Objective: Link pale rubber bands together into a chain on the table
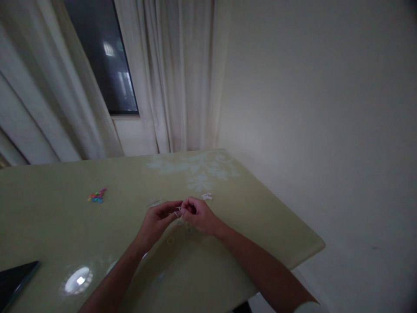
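Observation:
My left hand (158,221) and my right hand (199,214) meet over the middle of a pale green table (48,208). The fingertips of both hands pinch a small pale, see-through item (179,212) between them; it is too small to name. A small clear ring (170,240) lies on the table just below the hands. A little white piece (206,196) rests just beyond my right hand. A small heap of bright coloured bits (97,196) lies to the left of my hands.
A dark flat device (14,280) lies at the table's near left corner. A lamp reflection (78,279) shines on the glossy top. Curtains (176,74) and a dark window (104,52) stand behind the table. A bare wall (325,108) runs along the right.

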The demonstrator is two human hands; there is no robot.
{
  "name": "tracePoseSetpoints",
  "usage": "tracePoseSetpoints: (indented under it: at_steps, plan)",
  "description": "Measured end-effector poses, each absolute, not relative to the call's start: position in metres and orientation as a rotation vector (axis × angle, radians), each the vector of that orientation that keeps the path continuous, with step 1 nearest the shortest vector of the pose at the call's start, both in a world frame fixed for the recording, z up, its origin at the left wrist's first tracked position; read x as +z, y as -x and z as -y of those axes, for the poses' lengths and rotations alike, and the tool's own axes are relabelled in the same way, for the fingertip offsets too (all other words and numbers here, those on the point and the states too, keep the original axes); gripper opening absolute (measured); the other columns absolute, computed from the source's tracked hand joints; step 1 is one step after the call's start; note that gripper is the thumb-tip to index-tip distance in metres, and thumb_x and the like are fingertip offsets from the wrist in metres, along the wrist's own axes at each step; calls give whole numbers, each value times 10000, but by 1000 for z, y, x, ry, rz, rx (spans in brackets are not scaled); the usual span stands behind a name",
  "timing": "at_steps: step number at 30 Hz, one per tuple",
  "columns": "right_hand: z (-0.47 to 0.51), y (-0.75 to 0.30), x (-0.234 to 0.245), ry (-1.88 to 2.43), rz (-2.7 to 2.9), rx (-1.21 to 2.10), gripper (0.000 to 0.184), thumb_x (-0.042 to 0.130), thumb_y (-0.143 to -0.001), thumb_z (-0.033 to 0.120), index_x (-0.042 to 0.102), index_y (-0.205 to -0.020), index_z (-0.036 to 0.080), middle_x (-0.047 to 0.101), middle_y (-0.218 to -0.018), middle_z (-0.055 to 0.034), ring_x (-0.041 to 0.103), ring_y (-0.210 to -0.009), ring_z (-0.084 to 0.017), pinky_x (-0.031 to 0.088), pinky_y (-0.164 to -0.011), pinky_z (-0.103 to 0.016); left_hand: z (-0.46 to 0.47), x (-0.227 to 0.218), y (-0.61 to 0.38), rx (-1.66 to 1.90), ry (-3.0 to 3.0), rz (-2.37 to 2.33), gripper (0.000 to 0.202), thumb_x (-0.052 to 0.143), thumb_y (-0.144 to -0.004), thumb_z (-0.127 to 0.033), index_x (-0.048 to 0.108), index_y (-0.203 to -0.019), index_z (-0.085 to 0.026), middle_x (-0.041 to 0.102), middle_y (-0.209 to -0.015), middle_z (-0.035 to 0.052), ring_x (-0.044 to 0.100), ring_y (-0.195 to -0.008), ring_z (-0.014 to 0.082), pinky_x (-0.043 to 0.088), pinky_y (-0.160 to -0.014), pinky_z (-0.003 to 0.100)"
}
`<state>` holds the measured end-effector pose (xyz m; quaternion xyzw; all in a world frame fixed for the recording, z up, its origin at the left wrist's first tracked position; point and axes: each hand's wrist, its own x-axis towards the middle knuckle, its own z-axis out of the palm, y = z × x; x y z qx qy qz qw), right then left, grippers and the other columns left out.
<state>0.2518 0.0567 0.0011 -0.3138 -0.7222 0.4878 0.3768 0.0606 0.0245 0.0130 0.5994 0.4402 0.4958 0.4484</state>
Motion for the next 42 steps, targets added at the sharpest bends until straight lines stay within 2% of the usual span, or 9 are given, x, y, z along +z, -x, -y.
tracePoseSetpoints:
  at_steps: [8, 12, 16, 19, 24, 27, 32, 38, 42]
  plan:
    - [-58, -253, 3, 761, 1738, 1338, 262, 692, -859, 412, 618, -891, 163, 460, -699, 56, 376, -604, -91, 293, -548, -222, -21, 11, -65, 1341, -1491, -1133, 221, 859, -726, -415, 805, -792, -211, 819, -766, 62, 767, -702, 234, 641, -681, 327]
    - [-63, -254, 1, 763, 1748, 1328, 258, 668, -884, 414, 622, -904, 161, 449, -691, 57, 383, -594, -96, 305, -541, -222, -21, 11, -64, 1370, -1468, -1110, 254, 859, -734, -416, 754, -802, -195, 816, -786, 69, 775, -730, 226, 642, -702, 322]
    - [-72, -260, 0, 976, 1857, 1009, 130, 640, -917, 286, 643, -943, 159, 471, -721, 48, 437, -644, -110, 352, -601, -228, -25, 12, -56, 1390, -1431, -1142, 259, 820, -751, -380, 799, -932, -197, 836, -898, 86, 781, -754, 224, 653, -740, 343]
    - [-78, -265, -4, 1141, 2134, 638, 47, 669, -910, 180, 682, -952, 162, 561, -832, 11, 520, -766, -128, 397, -721, -245, -28, 12, -51, 1407, -1427, -1196, 255, 805, -740, -352, 819, -945, -202, 832, -849, 74, 766, -721, 215, 643, -700, 327]
    - [-82, -269, -15, 1143, 2501, 460, 104, 698, -957, 248, 747, -1028, 190, 627, -1070, -44, 599, -928, -151, 424, -796, -253, -29, 12, -52, 1402, -1459, -1250, 164, 816, -704, -350, 797, -758, -197, 819, -776, 74, 740, -674, 206, 604, -650, 303]
    - [-80, -268, -16, 1162, 2549, 435, 122, 695, -967, 277, 766, -1027, 198, 627, -1096, -48, 609, -927, -152, 429, -785, -255, -28, 12, -54, 1415, -1491, -1259, 203, 834, -698, -378, 759, -694, -190, 790, -706, 60, 707, -627, 187, 559, -600, 274]
    - [-76, -264, -12, 1192, 2549, 391, 130, 679, -972, 267, 758, -1028, 182, 629, -1103, -55, 611, -888, -151, 429, -752, -261, -28, 12, -56, 1472, -1490, -1283, 346, 866, -700, -439, 644, -616, -188, 616, -523, -34, 553, -472, 110, 412, -469, 211]
    - [-78, -261, -11, 1223, 2539, 450, 140, 676, -981, 282, 770, -1053, 208, 640, -1098, -46, 628, -936, -154, 441, -801, -263, -30, 8, -56, 1460, -1386, -1131, 369, 862, -726, -486, 648, -717, -186, 818, -840, 102, 755, -781, 215, 576, -687, 303]
    - [-79, -253, -9, 1303, 2601, 310, 184, 593, -1021, 267, 747, -1059, 173, 646, -1107, -79, 636, -913, -171, 459, -759, -273, -30, 8, -55, 1440, -1348, -1146, 369, 857, -742, -476, 617, -749, -195, 833, -866, 115, 754, -727, 209, 568, -635, 297]
